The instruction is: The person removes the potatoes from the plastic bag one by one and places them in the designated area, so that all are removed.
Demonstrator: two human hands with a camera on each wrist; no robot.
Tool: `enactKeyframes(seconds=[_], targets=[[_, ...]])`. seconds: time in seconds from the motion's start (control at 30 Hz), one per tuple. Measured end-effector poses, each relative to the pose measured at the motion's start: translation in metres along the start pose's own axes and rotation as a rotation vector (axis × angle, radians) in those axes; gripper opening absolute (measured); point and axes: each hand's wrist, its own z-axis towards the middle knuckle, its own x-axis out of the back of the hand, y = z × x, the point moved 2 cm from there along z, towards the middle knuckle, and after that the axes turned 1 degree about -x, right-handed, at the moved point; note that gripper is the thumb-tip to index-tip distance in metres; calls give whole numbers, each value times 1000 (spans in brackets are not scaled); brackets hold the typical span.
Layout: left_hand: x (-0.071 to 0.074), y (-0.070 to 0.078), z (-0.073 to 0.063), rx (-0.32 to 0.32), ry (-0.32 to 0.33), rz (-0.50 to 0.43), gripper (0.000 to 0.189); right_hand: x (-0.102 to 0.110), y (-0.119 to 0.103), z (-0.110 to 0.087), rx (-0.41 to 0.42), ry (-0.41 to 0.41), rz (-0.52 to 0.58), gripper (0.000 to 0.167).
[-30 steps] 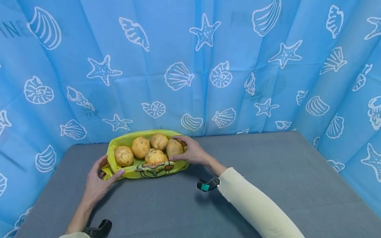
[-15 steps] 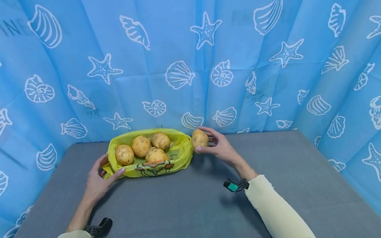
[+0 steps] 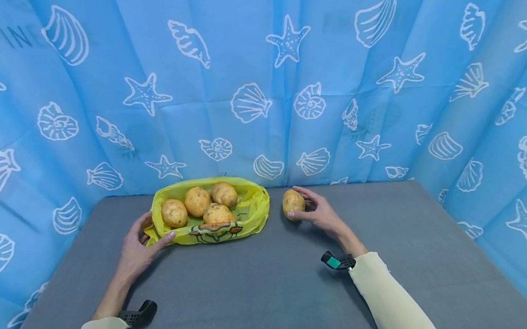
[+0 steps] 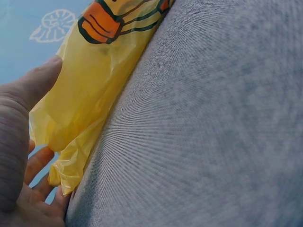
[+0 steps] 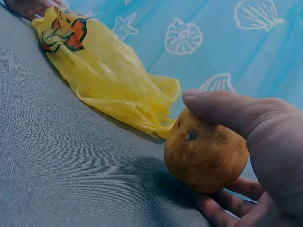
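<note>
A yellow plastic bag [image 3: 260,217] with an orange and black print lies open-topped, with several potatoes [image 3: 174,213] inside. At its left end my left hand [image 3: 137,253] holds it, the thumb along the front and the fingers round the back; the left wrist view has the thumb [image 4: 41,81] against the plastic. To the right of the bag, my right hand [image 3: 324,216] grips a single potato [image 3: 292,203] between thumb and fingers. This potato [image 5: 206,153], brown with a dark spot, is at the tabletop with a shadow beneath it; whether it touches the cloth I cannot tell.
Grey cloth covers the table [image 3: 254,289]. Behind and at the sides hangs a blue curtain [image 3: 261,133] with white shells and starfish, close to the table's back edge. A black strap device sits on each wrist.
My right hand has taken a potato out of the bag, carried it right and lowered it towards the table. The left hand has stayed at the bag's left end.
</note>
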Motion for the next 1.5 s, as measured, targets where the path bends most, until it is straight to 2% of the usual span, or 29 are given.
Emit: enactKeyframes(seconds=[0.27,0.67,0.77,1.0,1.23,1.5], targets=[[0,0,-1,-4,-3,2,93,-4,3,2,9,-8,-49,73],[0,2,-1,-4,-18,1,93,2,2,2,-31,61,-56,75],[0,3,-1,-4,-17,4,93,2,-4,0,-53,56,-57,75],[0,4,-1,-10,-18,6,93,-1,-34,-14,-43,22,-79,71],[0,3,-1,-9,-17,10,94,-3,8,3,5,17,-51,74],[0,2,-1,-14,-19,6,94,-8,12,3,52,26,-76,75]])
